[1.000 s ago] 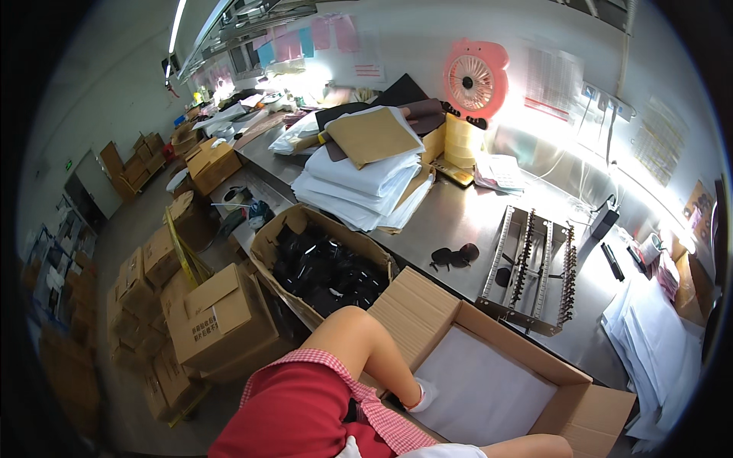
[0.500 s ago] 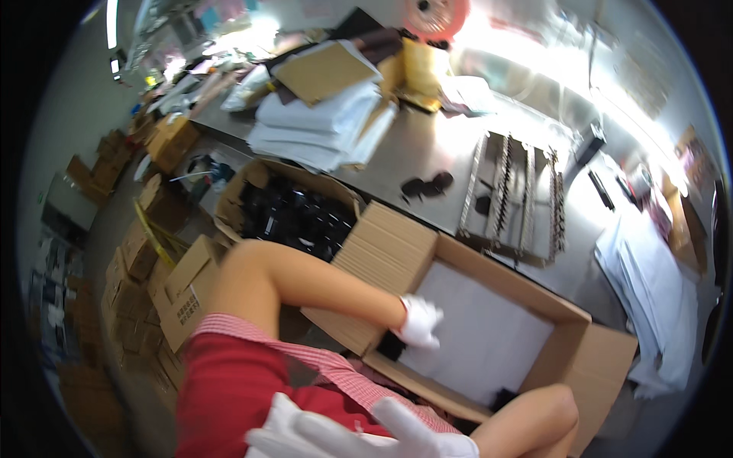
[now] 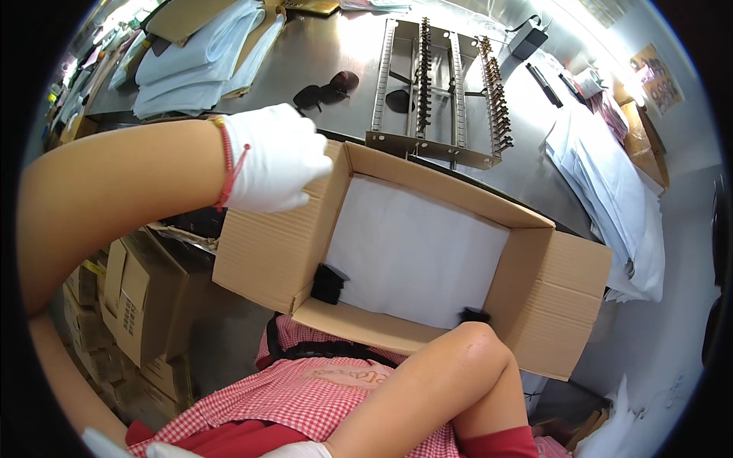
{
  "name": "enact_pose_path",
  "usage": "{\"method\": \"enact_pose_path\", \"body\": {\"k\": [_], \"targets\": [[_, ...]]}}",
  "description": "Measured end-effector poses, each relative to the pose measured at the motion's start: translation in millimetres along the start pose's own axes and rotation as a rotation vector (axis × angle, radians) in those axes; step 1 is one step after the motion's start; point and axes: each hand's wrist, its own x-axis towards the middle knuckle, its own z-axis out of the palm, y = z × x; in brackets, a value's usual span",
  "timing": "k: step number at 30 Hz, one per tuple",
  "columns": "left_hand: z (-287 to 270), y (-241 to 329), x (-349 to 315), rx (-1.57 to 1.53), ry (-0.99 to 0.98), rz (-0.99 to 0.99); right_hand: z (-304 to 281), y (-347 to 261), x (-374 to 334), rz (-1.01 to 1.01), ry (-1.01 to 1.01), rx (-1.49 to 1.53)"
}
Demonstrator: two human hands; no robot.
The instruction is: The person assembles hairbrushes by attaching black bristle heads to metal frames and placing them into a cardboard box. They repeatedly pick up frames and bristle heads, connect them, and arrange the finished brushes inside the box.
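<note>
My left hand [image 3: 275, 160] wears a white glove and has a red cord bracelet at the wrist. It is over the left flap [image 3: 256, 248] of an open cardboard box [image 3: 450, 195], fingers curled; what they hold, if anything, is hidden. White sheet [image 3: 412, 244] lines the box floor. A small black stack [image 3: 328, 284] stands in its near left corner, and another black piece [image 3: 473, 314] shows at the near right. At the bottom edge my right hand [image 3: 298, 451], also white-gloved, is mostly cut off. Its visible fingers stretch left, apart, close to my left upper arm.
Behind the box, a metal table [image 3: 290, 49] holds dark sunglasses [image 3: 328, 91], a metal rack [image 3: 439, 91], folded white sheets [image 3: 198, 65], a black adapter [image 3: 528, 38] and a black pen [image 3: 544, 84]. White material [image 3: 603, 191] hangs over its right side. Closed cartons [image 3: 145, 298] stand at left.
My left hand has moved from inside the box, near the black stack, up and left over the left flap. My right hand has sunk mostly out of view. The view has shifted.
</note>
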Motion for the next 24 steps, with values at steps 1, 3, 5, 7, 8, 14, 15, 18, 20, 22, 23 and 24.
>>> {"method": "enact_pose_path", "body": {"k": [1, 3, 5, 7, 8, 14, 15, 18, 20, 22, 23, 24], "targets": [[-2.9, 6.3, 2.4, -0.007, -0.022, 0.003, 2.6, -1.7, -0.7, -0.004, -0.003, 0.035], [0.1, 7.8, 10.5, -0.021, 0.049, 0.084, 6.1, 2.8, 4.4, 0.003, -0.001, 0.076], [1.5, 11.6, 16.0, -0.057, 0.078, 0.147, 7.3, 1.6, 10.3, 0.011, 0.010, 0.131], [7.1, 17.9, 28.1, -0.110, 0.064, 0.204, 3.7, 1.1, 18.2, 0.012, 0.021, 0.192], [16.2, 22.2, 37.6, -0.178, 0.100, 0.240, 1.4, 0.4, 22.3, 0.012, 0.039, 0.229], [66.3, 67.9, 71.1, -0.535, 0.480, 0.397, 3.9, -18.4, 54.4, -0.043, 0.127, 0.552], [69.0, 74.8, 74.5, -0.612, 0.514, 0.425, 3.5, -18.8, 58.1, -0.051, 0.135, 0.594], [82.5, 88.8, 66.0, -0.710, 0.382, 0.478, 9.4, -19.3, 61.9, -0.022, 0.155, 0.729], [79.2, 92.2, 45.7, -0.679, 0.166, 0.535, -7.6, 12.2, 58.6, -0.145, 0.001, 0.741], [81.4, 88.6, 21.2, -0.733, 0.190, 0.546, -43.6, 62.2, 46.4, -0.175, -0.290, 1.224], [84.6, 81.4, 10.9, -0.774, 0.252, 0.525, -58.5, 97.0, 36.6, -0.145, -0.214, 1.214], [72.6, 74.8, 0.6, -1.202, 0.101, 0.336, -71.4, 131.5, 22.9, -0.115, -0.146, 1.204]]}}
